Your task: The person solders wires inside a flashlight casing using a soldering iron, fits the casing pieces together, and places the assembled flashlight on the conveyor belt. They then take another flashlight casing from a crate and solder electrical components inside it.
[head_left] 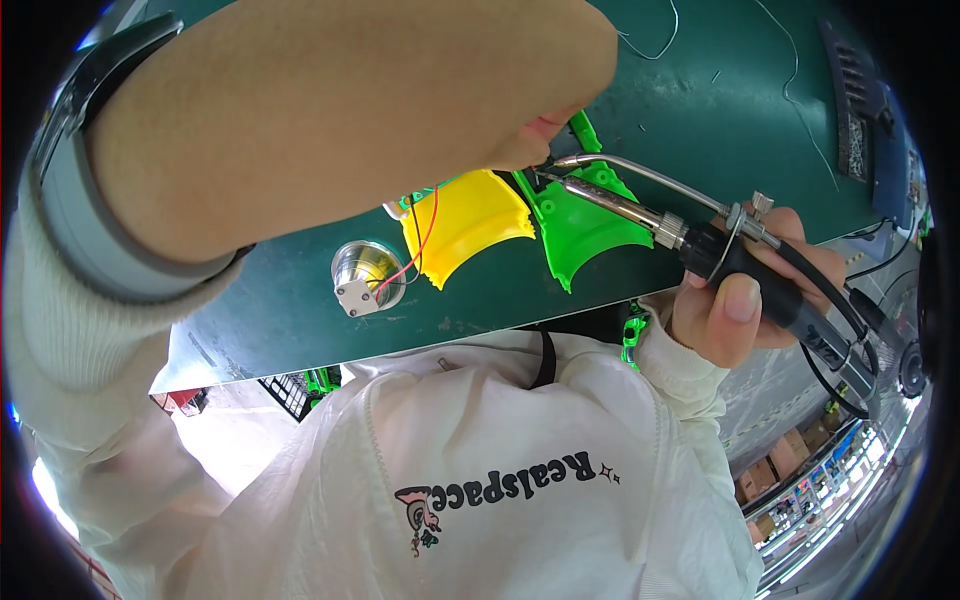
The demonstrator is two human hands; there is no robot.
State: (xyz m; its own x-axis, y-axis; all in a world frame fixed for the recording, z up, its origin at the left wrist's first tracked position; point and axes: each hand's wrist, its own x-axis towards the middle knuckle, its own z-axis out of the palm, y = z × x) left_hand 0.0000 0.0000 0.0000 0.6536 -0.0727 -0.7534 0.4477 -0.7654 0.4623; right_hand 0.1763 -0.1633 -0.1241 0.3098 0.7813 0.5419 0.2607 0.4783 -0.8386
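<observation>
My right hand (735, 305) is wrapped round the black handle of a soldering iron (625, 207), which has a thin metal feed tube (660, 180) clamped alongside it. The iron's tip points left and reaches my left hand (540, 140). Those fingers are closed, mostly hidden behind my forearm, on something I cannot make out. Just below lie a yellow curved plastic shell (465, 225) and a green plastic shell (590, 225), side by side. Red and black wires (432, 235) run from near the yellow shell to a shiny metal lamp cup (366, 275).
The dark green tabletop (700, 110) carries loose thin wire (790, 75) and small clippings. A grey-blue device (880, 130) with cables stands at the right edge. Below the near edge are a black crate (287, 397) and green parts (633, 335).
</observation>
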